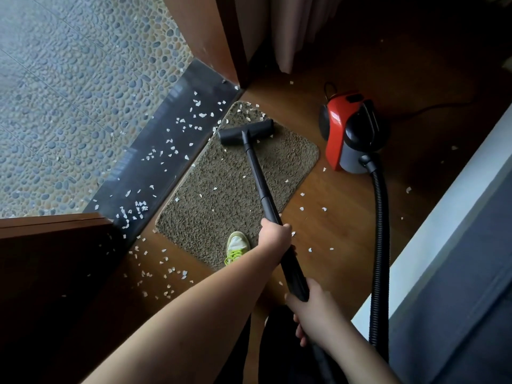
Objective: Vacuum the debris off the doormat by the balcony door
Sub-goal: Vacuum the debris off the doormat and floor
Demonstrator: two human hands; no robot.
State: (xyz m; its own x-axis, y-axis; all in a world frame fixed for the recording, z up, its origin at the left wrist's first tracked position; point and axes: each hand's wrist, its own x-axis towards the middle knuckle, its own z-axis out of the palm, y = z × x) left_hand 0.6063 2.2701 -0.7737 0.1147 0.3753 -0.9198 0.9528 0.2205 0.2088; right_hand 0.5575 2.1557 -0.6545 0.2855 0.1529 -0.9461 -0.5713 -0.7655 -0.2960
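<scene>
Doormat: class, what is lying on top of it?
On the doormat: the vacuum head, a few white flecks and a shoe. Any debris under the head or shoe is hidden.

Coarse, rough-fibred brown doormat (235,184) on smooth, warm-toned wooden floor (332,217). Matt black plastic vacuum wand (257,173) and floor nozzle (246,132). Glossy red plastic canister vacuum body (336,128). Ribbed black hose (381,231). Polished dark stone threshold (166,151).
</scene>
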